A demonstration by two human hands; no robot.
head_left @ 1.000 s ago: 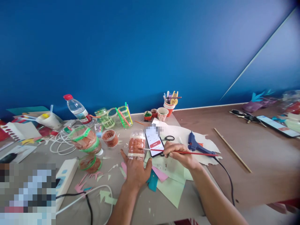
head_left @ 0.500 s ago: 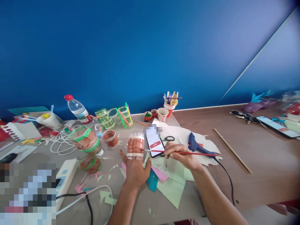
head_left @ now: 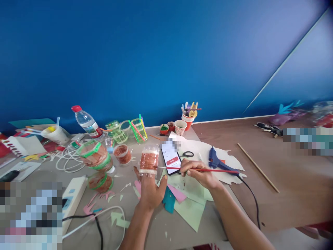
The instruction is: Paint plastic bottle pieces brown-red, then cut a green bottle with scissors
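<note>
My left hand [head_left: 151, 192] bears a clear plastic bottle piece [head_left: 149, 160], coated with reddish-brown paint and banded in white near its lower end. Several fingers reach inside it, while the thumb sticks out to the right. My right hand [head_left: 196, 172] is closed round a long red paintbrush [head_left: 215, 170]. The brush lies nearly level, its pale tip at the right side of the painted piece; whether it touches is unclear. Between the hands, a phone [head_left: 170, 159] lies face up. A brown-painted plastic cup [head_left: 122, 154] stands left of the bottle piece.
A blue glue gun [head_left: 217, 159] rests on white paper, its black cord trailing right. Small paint cups [head_left: 164, 129] stand near the wall. Painted containers with green bands [head_left: 95, 154] and a power strip [head_left: 74, 191] are left; a wooden stick [head_left: 257, 167] lies right.
My left hand and the bottle piece have shifted slightly left, the piece tilting a little. My right hand and the paintbrush have moved slightly left too.
</note>
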